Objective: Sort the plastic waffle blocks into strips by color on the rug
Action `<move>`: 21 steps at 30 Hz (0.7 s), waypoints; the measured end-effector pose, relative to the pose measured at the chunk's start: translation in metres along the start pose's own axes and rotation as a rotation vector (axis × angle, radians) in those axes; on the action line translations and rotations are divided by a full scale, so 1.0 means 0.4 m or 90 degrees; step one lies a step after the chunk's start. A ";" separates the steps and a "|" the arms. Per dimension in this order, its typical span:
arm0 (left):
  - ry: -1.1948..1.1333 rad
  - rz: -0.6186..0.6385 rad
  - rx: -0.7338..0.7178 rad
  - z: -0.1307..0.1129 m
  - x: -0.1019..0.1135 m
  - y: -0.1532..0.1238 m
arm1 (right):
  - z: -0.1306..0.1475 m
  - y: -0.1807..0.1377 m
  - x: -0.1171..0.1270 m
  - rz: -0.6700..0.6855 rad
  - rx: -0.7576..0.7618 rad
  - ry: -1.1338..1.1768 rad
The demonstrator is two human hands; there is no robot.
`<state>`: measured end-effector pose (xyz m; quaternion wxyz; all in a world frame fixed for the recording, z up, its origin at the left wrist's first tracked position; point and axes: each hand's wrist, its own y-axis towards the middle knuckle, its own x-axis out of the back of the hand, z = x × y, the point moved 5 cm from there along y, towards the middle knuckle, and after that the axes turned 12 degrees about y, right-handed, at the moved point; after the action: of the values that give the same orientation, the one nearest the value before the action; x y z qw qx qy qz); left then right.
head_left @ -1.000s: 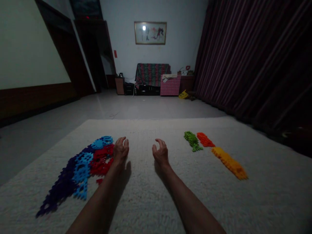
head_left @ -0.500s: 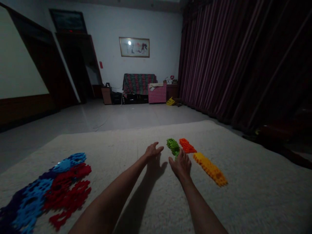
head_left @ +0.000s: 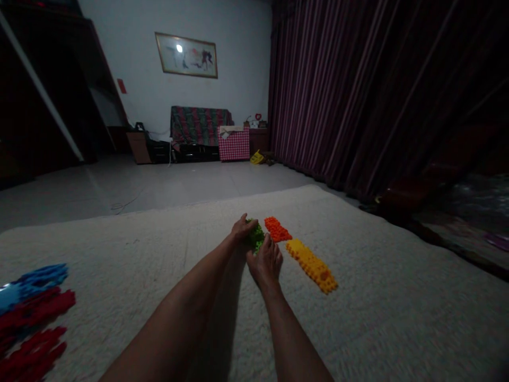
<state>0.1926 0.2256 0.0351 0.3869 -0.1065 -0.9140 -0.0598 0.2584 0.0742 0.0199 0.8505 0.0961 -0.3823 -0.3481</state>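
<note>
A small green plastic lattice piece [head_left: 256, 235] lies on the pale rug [head_left: 159, 276]. My left hand [head_left: 242, 229] is closed round its left side. From the near side my right hand [head_left: 267, 260] rests against it with fingers curled on its edge. Just right of it lie an orange-red lattice piece [head_left: 277, 229] and a longer yellow-orange one [head_left: 312, 265]. Part of the green piece is hidden by my fingers.
Blue lattice pieces [head_left: 32, 281] and red lattice pieces [head_left: 34, 329] lie at the rug's left edge. A dark striped curtain [head_left: 358, 90] runs along the right. A covered sofa [head_left: 199, 130] and a checked box [head_left: 234, 143] stand at the far wall across grey floor.
Both hands moved from beside the blue and red pile rightward across the rug to the green piece and closed on it. The view turned right with them.
</note>
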 end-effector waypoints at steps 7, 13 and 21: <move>-0.012 0.050 -0.119 -0.011 -0.024 -0.075 | -0.004 -0.001 -0.011 0.027 0.011 -0.009; 0.014 -0.033 -0.102 0.010 0.022 -0.157 | 0.023 -0.025 -0.021 0.076 0.049 -0.020; 0.030 -0.111 -0.009 0.072 0.098 -0.278 | 0.072 -0.065 -0.047 0.145 0.137 0.116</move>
<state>0.1192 0.1291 0.0405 0.4012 -0.0276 -0.9098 -0.1024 0.2154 0.0705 0.0177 0.9003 0.1739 -0.3474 -0.1965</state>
